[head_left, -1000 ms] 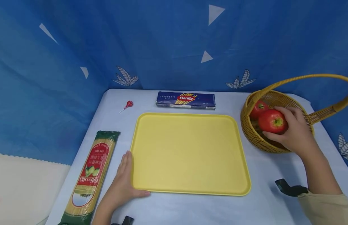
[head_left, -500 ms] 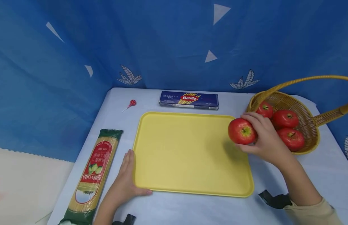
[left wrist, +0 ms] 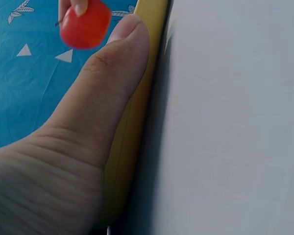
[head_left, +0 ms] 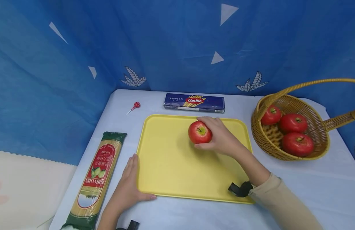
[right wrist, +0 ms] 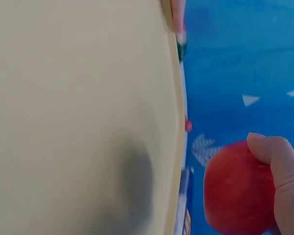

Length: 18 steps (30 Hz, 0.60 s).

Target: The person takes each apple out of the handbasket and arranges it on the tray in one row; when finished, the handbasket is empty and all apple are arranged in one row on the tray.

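Observation:
A red apple (head_left: 200, 132) is held in my right hand (head_left: 219, 135), between thumb and fingers, above the upper middle of a yellow tray (head_left: 171, 166). In the right wrist view the apple (right wrist: 240, 191) hangs clear of the tray, whose surface carries a shadow. My left hand (head_left: 128, 185) rests at the tray's lower left corner, its fingers straight along the left edge and its thumb along the front edge. The left wrist view shows that thumb (left wrist: 103, 88) against the tray's side. In a wicker basket (head_left: 262, 140) at the right lie three more apples (head_left: 297, 144).
Left of the tray lies a pack of Olivoilà spaghetti (head_left: 94, 179). A blue Barilla spaghetti box (head_left: 194, 103) is behind the tray, and a red lollipop (head_left: 136, 105) lies at the back left. The basket's tall handle (head_left: 318, 82) arches up at the right. A blue curtain (head_left: 166, 48) hangs behind the table.
My right hand has lifted an apple out of the basket and carried it left, over the tray. The left hand has stayed at the tray's corner.

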### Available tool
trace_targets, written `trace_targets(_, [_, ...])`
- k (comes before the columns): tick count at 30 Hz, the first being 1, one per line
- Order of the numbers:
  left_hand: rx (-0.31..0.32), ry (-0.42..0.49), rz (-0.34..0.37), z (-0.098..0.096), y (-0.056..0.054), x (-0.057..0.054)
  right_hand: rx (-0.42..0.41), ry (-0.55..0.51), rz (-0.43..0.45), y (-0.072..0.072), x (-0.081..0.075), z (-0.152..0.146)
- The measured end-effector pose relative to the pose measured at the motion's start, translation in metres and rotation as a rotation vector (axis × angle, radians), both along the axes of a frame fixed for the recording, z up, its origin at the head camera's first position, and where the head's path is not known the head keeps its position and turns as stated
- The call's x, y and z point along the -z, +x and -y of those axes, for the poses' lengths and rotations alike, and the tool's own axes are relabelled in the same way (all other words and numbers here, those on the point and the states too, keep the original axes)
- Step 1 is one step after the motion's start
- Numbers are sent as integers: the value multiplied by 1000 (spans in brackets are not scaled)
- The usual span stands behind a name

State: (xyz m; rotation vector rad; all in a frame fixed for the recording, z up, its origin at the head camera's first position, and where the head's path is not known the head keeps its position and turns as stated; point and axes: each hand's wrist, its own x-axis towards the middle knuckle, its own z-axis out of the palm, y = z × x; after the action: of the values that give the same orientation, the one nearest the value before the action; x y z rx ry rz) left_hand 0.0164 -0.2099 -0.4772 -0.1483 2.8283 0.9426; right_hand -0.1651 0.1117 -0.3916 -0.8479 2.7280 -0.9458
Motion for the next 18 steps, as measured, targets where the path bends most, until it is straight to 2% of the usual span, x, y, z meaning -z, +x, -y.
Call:
trace_targets(3, [-1, 8, 9, 0, 0, 0, -20, -12, 74, -6, 7, 31])
trace_targets(7, [-4, 19, 33, 0, 0, -1, -61, -10, 120, -11, 15, 73])
trace_targets(12, [-7, 35, 54, 0, 0, -1, -124, 16, 141, -12, 24, 118])
trace_targets(18, [-4, 43, 32, 0, 1, -1, -175, 42, 121, -9, 31, 153])
